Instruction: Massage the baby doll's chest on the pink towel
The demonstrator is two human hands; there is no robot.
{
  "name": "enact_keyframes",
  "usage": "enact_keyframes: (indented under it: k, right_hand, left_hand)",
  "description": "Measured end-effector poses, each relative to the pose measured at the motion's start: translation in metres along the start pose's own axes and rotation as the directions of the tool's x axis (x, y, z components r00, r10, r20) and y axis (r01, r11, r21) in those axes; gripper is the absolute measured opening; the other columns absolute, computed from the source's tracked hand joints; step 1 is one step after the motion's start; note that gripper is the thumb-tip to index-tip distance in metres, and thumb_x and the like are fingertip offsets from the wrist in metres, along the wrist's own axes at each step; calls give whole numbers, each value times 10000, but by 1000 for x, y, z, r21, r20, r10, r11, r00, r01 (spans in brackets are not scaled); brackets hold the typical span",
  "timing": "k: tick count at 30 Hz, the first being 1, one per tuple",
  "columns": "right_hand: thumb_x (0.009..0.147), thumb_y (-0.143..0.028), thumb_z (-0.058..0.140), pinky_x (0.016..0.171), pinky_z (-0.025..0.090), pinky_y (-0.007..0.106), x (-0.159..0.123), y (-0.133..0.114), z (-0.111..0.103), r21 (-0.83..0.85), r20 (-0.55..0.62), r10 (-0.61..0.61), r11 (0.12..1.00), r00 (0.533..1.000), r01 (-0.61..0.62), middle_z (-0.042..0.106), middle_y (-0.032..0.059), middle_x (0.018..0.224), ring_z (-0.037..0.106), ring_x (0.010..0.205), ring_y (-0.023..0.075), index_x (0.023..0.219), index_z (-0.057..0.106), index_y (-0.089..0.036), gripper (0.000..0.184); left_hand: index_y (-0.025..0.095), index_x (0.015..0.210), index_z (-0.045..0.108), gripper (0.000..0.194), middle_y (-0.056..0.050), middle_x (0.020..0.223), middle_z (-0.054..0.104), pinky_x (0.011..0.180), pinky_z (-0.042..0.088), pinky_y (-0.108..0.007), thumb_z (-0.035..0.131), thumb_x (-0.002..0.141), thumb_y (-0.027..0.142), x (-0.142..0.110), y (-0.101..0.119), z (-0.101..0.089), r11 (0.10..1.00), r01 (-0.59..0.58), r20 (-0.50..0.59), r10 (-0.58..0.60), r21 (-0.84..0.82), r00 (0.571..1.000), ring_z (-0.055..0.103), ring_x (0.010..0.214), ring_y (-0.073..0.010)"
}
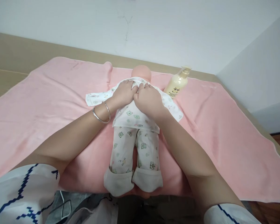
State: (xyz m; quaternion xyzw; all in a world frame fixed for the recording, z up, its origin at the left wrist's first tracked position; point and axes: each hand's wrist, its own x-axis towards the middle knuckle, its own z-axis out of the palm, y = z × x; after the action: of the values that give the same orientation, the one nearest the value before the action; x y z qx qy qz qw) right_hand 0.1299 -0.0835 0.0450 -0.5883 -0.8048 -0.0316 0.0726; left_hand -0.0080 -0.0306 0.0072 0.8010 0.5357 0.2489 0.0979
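Observation:
A baby doll [141, 72] lies on its back on a pink towel [49, 93], its head toward the wall. It wears a white printed shirt [130, 116] and matching trousers [123, 149] with cuffed legs. My left hand [124, 92], with two bangles on the wrist, rests on the doll's chest, its fingers closed on the shirt's collar. My right hand [148, 100] sits beside it and touches it, pinching the same collar fabric. The doll's arms are hidden under the shirt and my hands.
A cream pump bottle [177, 84] lies tilted on the towel just right of the doll's head. The towel covers a tan surface [11, 56] set against a white wall. Dark fabric and a cable lie at the near edge.

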Motion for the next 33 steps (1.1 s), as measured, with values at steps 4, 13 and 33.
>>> enact_keyframes:
  k: [4,13,33]
  right_hand:
    - [1094,-290,264,1209,481,553,17,18,11,157,-6,46,987,999,-45,664,274,1471,610,1421,388,1401,628,-30,543]
    - [1103,-354,247,1284,388,592,27,35,13,198,42,40,979,998,-48,455,310,1695,470,1575,418,1611,446,44,676]
    - [1119,-370,262,969,588,444,29,27,-5,211,100,75,973,992,-95,795,197,1203,752,1127,338,1177,764,-125,561]
  left_hand:
    - [84,1203,684,451,-217,1298,705,1182,502,-500,278,1087,241,-11,19,-5,986,102,14,-105,132,994,649,1305,-343]
    - [152,1017,752,361,-151,1124,772,958,580,-426,395,995,195,-17,43,-27,982,138,122,-154,131,981,720,1033,-302]
    - [126,1202,708,483,-197,1311,752,1185,500,-489,286,1045,303,0,4,13,991,125,-94,-130,-55,987,667,1252,-326]
